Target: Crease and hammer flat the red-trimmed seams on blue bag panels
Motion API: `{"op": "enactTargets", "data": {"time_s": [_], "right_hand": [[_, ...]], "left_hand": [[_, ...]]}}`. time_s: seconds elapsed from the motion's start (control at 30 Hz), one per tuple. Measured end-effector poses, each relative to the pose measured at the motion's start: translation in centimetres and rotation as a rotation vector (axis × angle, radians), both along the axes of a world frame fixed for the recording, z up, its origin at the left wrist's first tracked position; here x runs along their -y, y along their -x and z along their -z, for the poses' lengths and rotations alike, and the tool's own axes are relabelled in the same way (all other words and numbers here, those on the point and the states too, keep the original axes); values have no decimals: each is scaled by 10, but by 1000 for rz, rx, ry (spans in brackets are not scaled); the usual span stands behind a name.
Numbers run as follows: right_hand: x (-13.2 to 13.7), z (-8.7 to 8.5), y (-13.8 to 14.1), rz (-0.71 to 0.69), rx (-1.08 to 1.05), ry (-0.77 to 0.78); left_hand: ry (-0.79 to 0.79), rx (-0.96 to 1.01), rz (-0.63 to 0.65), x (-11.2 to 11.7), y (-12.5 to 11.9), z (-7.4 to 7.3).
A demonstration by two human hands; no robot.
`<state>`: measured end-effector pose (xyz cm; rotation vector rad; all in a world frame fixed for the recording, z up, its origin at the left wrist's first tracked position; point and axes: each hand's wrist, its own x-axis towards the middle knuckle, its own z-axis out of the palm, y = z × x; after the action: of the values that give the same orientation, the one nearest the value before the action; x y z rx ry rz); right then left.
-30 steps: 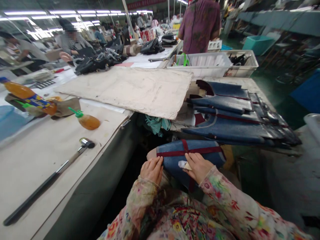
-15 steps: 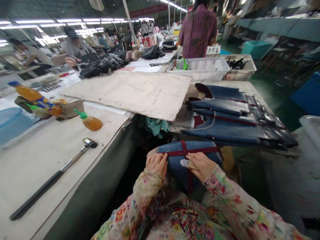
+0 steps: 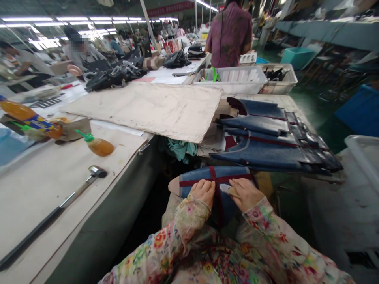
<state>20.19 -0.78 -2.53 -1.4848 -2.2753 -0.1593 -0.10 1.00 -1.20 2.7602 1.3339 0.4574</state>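
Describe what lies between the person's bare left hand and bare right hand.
In the head view, a broad blue panel with crossed maroon strips shows between left hand and right hand, plus the right hand's slim, whitish-tipped tool.

Hammer (image 3: pixel 55 215) along the bench's (image 3: pixel 29 177) near edge: handle end cut off at picture's left.
Blue panel (image 3: pixel 226 203): partly hidden by the left hand (image 3: pixel 204 192).
Tool (image 3: pixel 233 191): rear end hidden in right hand (image 3: pixel 248 195).
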Motion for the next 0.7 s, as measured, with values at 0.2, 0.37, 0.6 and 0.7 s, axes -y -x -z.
{"op": "enactTargets", "data": {"time_s": [0.2, 0.37, 0.6, 0.7], "right_hand": [[-3, -6, -14, -46, -92, 85], [7, -2, -43, 176, -202, 102], [10, -37, -37, 422, -744, 416], [1, -61, -26, 385, -771, 415]], "left_hand": [[11, 105, -26, -1, 11, -1], [-99, 233, -146, 1, 61, 13], [-33, 401, -382, -6, 123, 26], [89, 657, -525, 4, 115, 35]]}}
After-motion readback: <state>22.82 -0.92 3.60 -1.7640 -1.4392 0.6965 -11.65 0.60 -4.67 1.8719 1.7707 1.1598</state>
